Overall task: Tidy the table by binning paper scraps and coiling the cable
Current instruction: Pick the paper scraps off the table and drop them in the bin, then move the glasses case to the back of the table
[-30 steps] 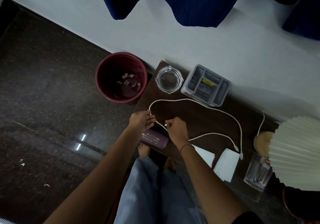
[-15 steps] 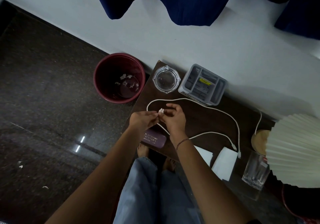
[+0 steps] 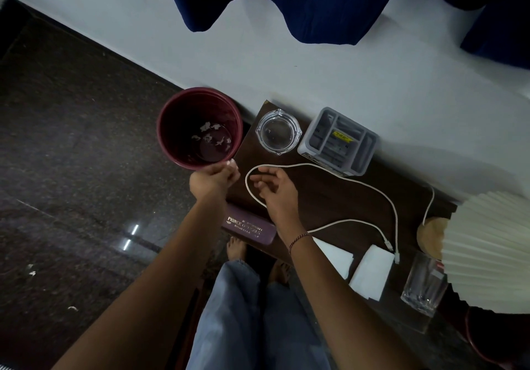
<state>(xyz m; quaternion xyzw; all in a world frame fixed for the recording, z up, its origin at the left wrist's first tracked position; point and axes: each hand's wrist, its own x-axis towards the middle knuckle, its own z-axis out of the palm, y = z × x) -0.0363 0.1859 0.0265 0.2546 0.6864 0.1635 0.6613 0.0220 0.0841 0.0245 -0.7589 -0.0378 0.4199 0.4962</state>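
Plainly readable: on the purple case (image 3: 249,227) at the counter's (image 3: 329,197) near edge we make out "PRINCE OF" in pale capitals, with "ROURKELA" under it; the rest is too small for us.
Yellow label (image 3: 341,137): it sits inside the grey organiser tray (image 3: 370,153) by the wall, and we cannot read its print.
Left grip (image 3: 213,179): fingers curled together, pinching a small white paper scrap (image 3: 230,163) at the near rim of the maroon bin (image 3: 183,117), left of centre frame.
Right grip (image 3: 275,192): loosely spread with relaxed fingers, holding nothing. We see it over the left loop of the cable (image 3: 286,165) and cannot tell whether it touches.
Cable: white and uncoiled, it runs in a long loop across the counter from centre frame to its plug ends by the white napkins (image 3: 372,273) at lower right.
Bin contents: several white scraps (image 3: 212,137) lie on the bottom.
Floor (image 3: 86,169): a few white bits (image 3: 31,269) lie at lower left.
Other counter items: a glass ashtray (image 3: 278,133) sits beside the tray, and a drinking glass (image 3: 423,283) stands next to a pleated lamp shade (image 3: 487,249) at the right edge.
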